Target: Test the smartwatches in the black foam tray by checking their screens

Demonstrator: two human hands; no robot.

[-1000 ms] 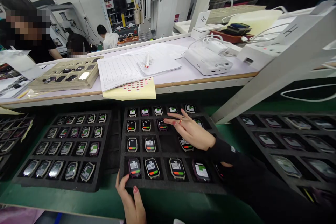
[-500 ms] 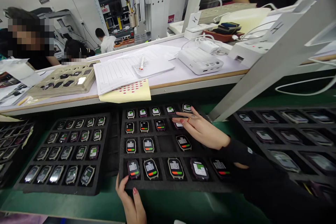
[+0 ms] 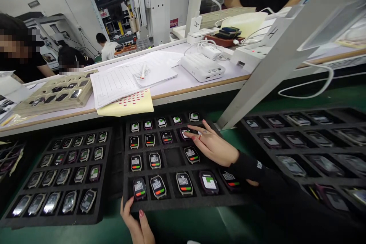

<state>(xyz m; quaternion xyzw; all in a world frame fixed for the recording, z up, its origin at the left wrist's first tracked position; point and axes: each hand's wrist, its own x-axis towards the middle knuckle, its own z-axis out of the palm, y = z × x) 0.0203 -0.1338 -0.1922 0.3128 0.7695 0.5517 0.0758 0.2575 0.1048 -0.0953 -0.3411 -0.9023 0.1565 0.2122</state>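
Left grip [image 3: 136, 223] pinches the near rim of the black foam tray [image 3: 183, 204]; right grip [image 3: 213, 146] lies open, fingertips on a smartwatch [image 3: 185, 134] in the tray's far rows. Watch likely light, stiff, glass-faced: take by case edges.

Past the right hand [image 3: 213, 146], a counter [image 3: 217, 87] carries ruled paper forms [image 3: 117, 85], a yellow sheet with red marks [image 3: 126, 103], a white charging box [image 3: 202, 68] and a beige tray [image 3: 51, 109].
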